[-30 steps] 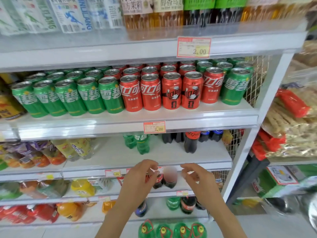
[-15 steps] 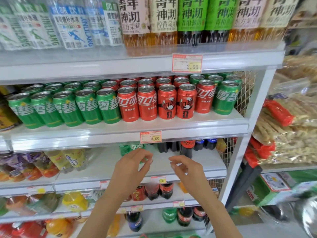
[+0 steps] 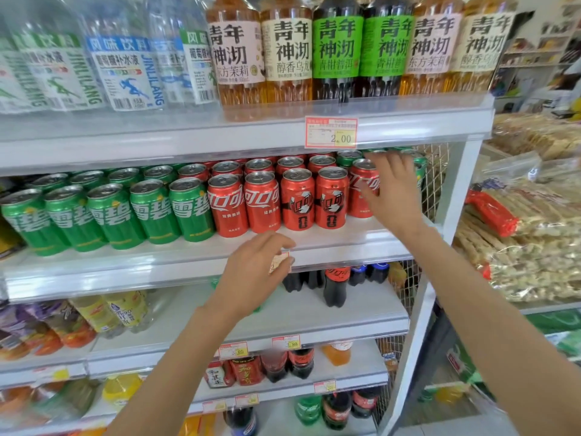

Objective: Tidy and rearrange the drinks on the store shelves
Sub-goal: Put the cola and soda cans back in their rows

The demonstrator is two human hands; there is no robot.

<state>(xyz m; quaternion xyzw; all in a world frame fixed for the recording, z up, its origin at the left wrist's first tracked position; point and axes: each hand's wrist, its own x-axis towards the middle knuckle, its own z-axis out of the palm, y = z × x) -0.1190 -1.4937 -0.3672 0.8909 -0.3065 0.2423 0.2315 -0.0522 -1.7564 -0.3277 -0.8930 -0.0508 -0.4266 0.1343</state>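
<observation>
Splayed and nearly straight, the fingers of the right hand (image 3: pixel 391 191) lie over the cans at the right end of the can shelf (image 3: pixel 125 272), back of the hand to the camera. It grips nothing that can be seen. Its thumb lies against the side of the last red can (image 3: pixel 361 184) in the front row, and its fingertips reach the tops of the green cans (image 3: pixel 419 158) by the wire mesh side (image 3: pixel 437 184). What lies under the palm is hidden.

The left hand (image 3: pixel 253 269) hangs lower, in front of the shelf's front edge near the middle, fingers loosely curled and holding nothing. A price tag (image 3: pixel 279 262) shows between them; whether they touch it I cannot tell.

Along the shelf stand rows of green soda cans (image 3: pixel 110 215) from the left end to the middle, then red cola cans (image 3: pixel 262 204) running to the right. On the shelf above are clear bottles (image 3: pixel 125 67) at the left and tea bottles (image 3: pixel 336 48) at the right, with a red-bordered price label (image 3: pixel 330 132) on its front edge. Dark cola bottles (image 3: pixel 335 286) stand toward the back right of the shelf below
</observation>
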